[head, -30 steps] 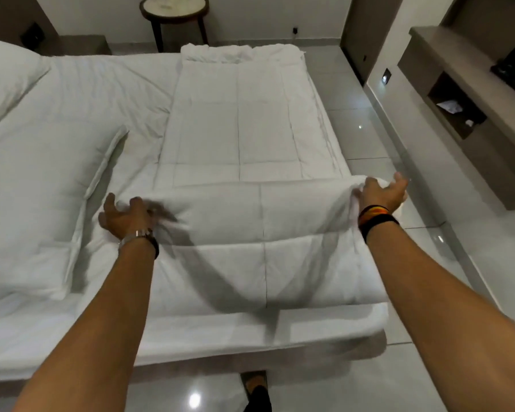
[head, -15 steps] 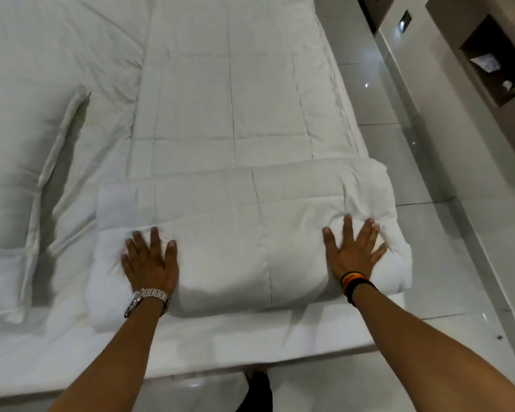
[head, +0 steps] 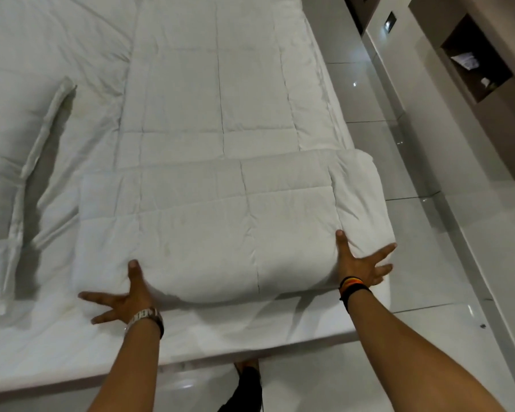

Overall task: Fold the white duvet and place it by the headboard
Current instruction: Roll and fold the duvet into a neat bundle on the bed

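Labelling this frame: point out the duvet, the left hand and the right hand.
duvet [head: 208, 233]: head view, top of the folded bundle.
left hand [head: 128, 298]: head view, back of the hand.
right hand [head: 358, 264]: head view, back of the hand.

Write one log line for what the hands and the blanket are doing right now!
step: folding | duvet: part folded, near bed edge | left hand: open at fold's near-left corner | right hand: open at near-right corner

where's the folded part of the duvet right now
In the head view the folded part of the duvet lies at the near edge of the bed, right of centre, between the left hand and the right hand, with the pillow to its left.
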`<state>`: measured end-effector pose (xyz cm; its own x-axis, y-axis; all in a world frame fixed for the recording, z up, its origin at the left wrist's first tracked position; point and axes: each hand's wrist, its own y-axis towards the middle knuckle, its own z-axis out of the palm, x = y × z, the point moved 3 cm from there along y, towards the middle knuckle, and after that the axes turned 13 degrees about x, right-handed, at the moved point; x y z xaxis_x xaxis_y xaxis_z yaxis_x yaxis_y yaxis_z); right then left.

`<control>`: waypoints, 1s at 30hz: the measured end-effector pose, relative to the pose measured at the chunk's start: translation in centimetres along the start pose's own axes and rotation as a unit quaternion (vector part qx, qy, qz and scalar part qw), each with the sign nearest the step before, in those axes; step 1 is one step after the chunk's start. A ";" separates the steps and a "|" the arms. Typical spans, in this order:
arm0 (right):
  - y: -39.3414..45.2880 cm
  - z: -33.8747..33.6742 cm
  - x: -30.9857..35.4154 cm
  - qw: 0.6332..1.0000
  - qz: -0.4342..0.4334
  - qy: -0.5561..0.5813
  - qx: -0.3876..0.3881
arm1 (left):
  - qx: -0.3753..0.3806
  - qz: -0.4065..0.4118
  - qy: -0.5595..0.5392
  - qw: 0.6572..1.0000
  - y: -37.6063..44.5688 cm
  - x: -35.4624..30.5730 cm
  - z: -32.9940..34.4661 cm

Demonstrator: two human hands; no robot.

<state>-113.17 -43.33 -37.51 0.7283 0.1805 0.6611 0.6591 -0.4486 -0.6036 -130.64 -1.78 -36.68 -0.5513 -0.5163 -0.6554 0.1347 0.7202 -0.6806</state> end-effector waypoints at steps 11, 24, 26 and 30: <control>0.3 2.2 1.9 0.992 -0.090 0.074 -0.041 | 0.001 0.065 -0.104 0.992 1.5 -2.4 1.7; -9.8 -7.7 0.3 0.974 -0.198 0.106 0.017 | 0.034 0.167 -0.151 0.974 -10.4 -3.5 -8.5; -12.5 -11.0 -2.0 0.974 -0.200 0.105 0.019 | 0.042 0.153 -0.142 0.977 -13.1 -1.2 -11.3; -17.7 -16.7 -8.6 0.979 -0.180 0.088 0.024 | 0.038 0.106 -0.100 0.989 -17.4 4.7 -17.1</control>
<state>-134.19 -51.54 -25.06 0.4067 0.1637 0.8988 0.8782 -0.3411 -0.3353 -149.61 -8.84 -22.28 -0.3318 -0.4447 -0.8319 0.2954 0.7886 -0.5393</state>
